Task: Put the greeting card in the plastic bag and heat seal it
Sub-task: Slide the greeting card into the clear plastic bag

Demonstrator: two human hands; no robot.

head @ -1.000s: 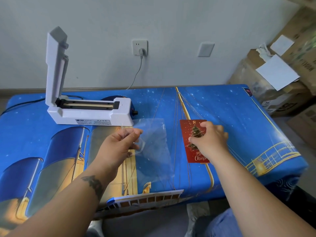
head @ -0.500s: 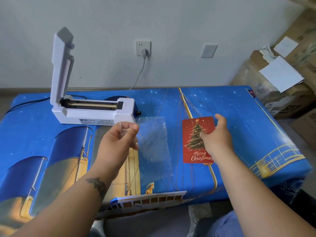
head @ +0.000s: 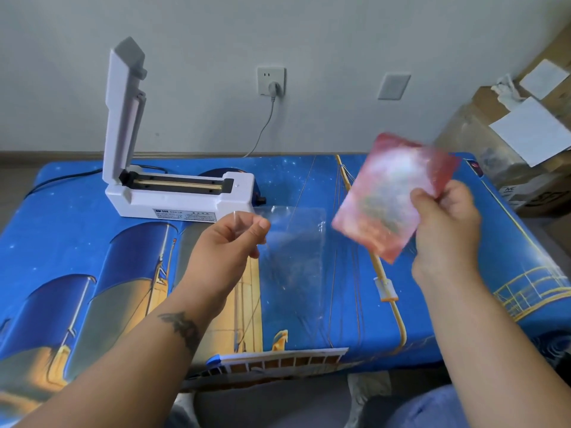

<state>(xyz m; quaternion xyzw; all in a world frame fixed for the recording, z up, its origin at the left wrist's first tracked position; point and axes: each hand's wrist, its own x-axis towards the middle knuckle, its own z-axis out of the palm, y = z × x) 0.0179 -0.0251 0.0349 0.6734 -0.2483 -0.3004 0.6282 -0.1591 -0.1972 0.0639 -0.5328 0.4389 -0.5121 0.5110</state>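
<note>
The right hand (head: 445, 230) pinches the red card (head: 389, 196) by its right edge, lifted and tilted above the desk (head: 61, 242), blurred; the left hand (head: 228, 242) pinches the top left corner of the clear bag (head: 293, 251), which hangs down to the desk; card and bag are apart; the sealer (head: 173, 199) stands behind, lid raised.

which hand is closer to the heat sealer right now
Left. The left hand hovers just in front of the heat sealer, pinching the plastic bag. The right hand is well off to the sealer's right, holding up the greeting card.
</note>
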